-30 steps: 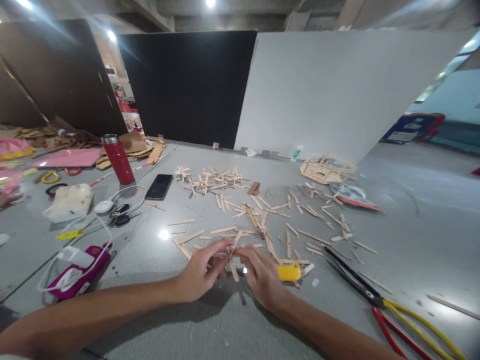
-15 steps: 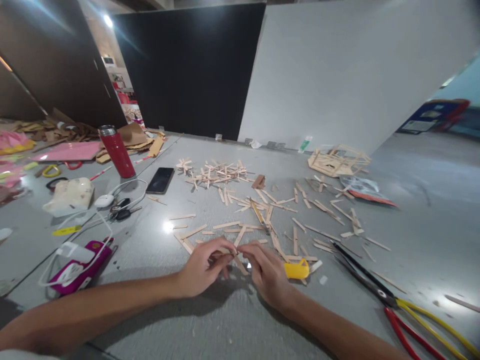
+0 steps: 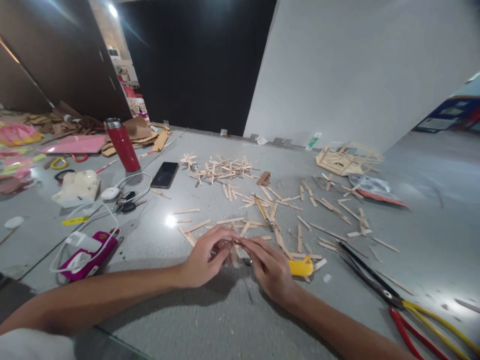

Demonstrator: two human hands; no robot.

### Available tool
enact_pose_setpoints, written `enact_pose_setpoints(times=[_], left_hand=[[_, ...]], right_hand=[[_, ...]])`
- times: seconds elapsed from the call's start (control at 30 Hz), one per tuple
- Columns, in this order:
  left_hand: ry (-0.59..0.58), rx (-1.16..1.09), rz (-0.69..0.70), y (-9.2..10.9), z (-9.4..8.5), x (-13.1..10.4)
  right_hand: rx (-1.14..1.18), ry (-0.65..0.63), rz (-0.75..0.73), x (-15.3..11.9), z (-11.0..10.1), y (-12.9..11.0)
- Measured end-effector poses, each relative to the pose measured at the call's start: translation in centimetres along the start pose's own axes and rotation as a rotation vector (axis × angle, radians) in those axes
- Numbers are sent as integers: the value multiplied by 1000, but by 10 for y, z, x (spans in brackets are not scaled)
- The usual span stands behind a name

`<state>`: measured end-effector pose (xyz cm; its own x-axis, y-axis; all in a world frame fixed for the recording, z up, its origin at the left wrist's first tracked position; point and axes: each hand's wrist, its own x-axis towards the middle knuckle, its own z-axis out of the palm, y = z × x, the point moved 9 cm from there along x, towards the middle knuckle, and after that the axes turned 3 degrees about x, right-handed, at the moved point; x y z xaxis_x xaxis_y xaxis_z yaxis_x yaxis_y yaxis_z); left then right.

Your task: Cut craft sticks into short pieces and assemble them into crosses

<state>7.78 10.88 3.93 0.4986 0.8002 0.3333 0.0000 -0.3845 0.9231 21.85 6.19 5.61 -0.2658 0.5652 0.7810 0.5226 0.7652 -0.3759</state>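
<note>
Near the front middle of the grey table, my left hand (image 3: 210, 255) pinches some small wooden sticks (image 3: 234, 254), which are blurred. My right hand (image 3: 270, 267) meets it from the right, its fingertips closed on the same sticks. How the sticks join is hidden by the fingers. A yellow-handled tool (image 3: 300, 267) lies beside my right hand, its metal end showing below my fingers. Many loose sticks (image 3: 230, 220) are scattered beyond both hands, with a pile of sticks (image 3: 225, 169) farther back and a yellow cutter (image 3: 264, 212) among them.
Large shears (image 3: 390, 298) with red and yellow handles lie at the right. A stick frame (image 3: 348, 160) stands behind them. On the left are a red bottle (image 3: 123, 146), a phone (image 3: 165, 174), cables with keys (image 3: 127, 202) and a purple power strip (image 3: 90, 256).
The view has shifted slightly, so the table items appear farther right. The held sticks have turned between my fingers, and both hands remain together.
</note>
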Motion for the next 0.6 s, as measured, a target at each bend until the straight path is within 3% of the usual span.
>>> enact_pose_setpoints(times=[0.23,0.43,0.6], left_hand=[[-20,61,-38,-2,1,-3],[90,-114,-238,-22,2,-7],[87,-144,-216,-22,4,-3]], right_hand=[[26,4,56,2,-1,5],[11,31,68,8,-6,3],[16,41,66,10,-8,2]])
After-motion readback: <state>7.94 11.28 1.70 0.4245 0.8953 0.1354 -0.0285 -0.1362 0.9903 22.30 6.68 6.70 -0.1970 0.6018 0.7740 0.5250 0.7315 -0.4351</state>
